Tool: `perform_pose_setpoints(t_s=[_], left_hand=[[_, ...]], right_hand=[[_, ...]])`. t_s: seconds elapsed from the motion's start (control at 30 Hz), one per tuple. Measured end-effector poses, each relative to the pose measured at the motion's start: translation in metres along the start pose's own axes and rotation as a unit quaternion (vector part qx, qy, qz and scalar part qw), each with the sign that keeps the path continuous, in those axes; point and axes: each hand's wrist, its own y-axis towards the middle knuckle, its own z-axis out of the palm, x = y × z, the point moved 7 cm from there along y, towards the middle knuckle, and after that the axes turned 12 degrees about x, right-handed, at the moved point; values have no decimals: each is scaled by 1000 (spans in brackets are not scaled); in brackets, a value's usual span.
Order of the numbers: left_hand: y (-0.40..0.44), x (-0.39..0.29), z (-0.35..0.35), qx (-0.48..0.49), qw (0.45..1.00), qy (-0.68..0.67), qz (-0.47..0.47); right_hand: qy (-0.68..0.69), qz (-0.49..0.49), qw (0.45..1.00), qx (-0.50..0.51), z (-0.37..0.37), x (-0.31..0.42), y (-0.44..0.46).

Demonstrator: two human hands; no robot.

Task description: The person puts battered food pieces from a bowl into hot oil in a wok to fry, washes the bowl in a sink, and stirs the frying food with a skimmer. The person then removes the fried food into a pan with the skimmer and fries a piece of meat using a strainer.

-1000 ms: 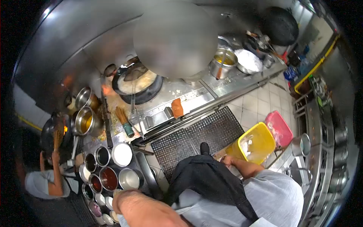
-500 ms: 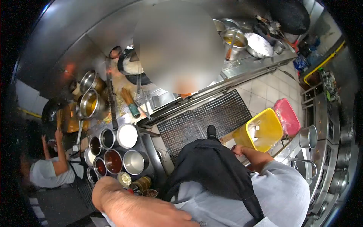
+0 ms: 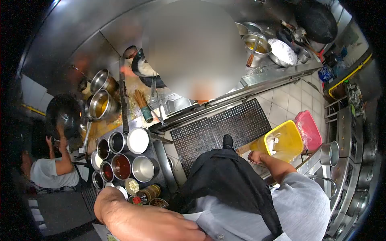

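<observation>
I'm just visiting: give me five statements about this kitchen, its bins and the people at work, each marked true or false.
1. The yellow bin is beside a pink bin. True.
2. Nothing lies in the yellow bin. False: white scraps show inside.
3. The person's right hand is over a wok. False: it is close to the yellow bin.
4. The brush has a green handle. True.
5. The co-worker's shirt is bright red. False: it is pale.

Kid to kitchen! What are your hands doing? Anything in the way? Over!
Left hand in front of shirt, grip unclear. Right hand near yellow bin, grip unclear. Steel pot and others crowd near left forearm; might get bumped. Over.
</observation>
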Motion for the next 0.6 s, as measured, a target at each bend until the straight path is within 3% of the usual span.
perform_pose_setpoints(t_s=[0.07,0.17,0.23,0.3,0.4,0.47,0.5,0.53,0.57,0.6], left_hand=[[-2,-2,-6,-41,999,24,0],[-6,5,-4,-94,994,55,17],[2,29,17,54,997,-58,20],[1,31,16,81,993,-81,-1],[-5,25,29,115,993,0,24],[-10,7,0,-92,988,127,18],[-8,-2,4,-100,987,124,14],[-21,-24,-8,-311,921,232,30],[-42,-45,-9,-507,796,330,38],[-47,-42,-3,-524,784,332,27]], right_hand=[[-15,4,1000,7,-1,7,-6],[69,56,996,-16,3,32,-41],[-73,-21,997,11,13,18,-26],[-86,-66,994,12,18,-16,6],[-68,-99,992,40,24,-56,41],[-36,-212,976,33,22,-46,41],[19,-117,993,21,17,-43,29],[85,-20,996,0,12,-19,-6],[150,70,986,-29,7,27,-62],[95,-171,978,67,17,-45,34]])
